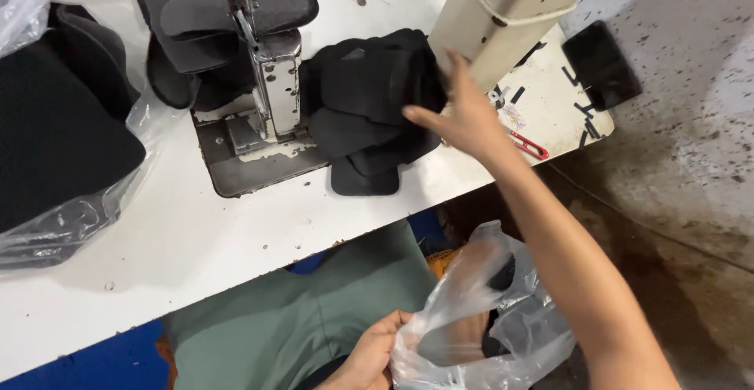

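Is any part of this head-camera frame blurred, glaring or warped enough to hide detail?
Head view: the right hand is motion-blurred as it reaches the pile of black fabric pieces; the white table looks bright and nearly washed out; the clear plastic bag in the left hand shows glare and soft focus; the black pieces lose detail in shadow; the edges look slightly wide-angle.

A single head-worn camera looks steeply down from above the seated person, close over the near edge of the white worktable point(181, 233). It faces forward across the tabletop, with bare concrete floor point(691, 162) at right.
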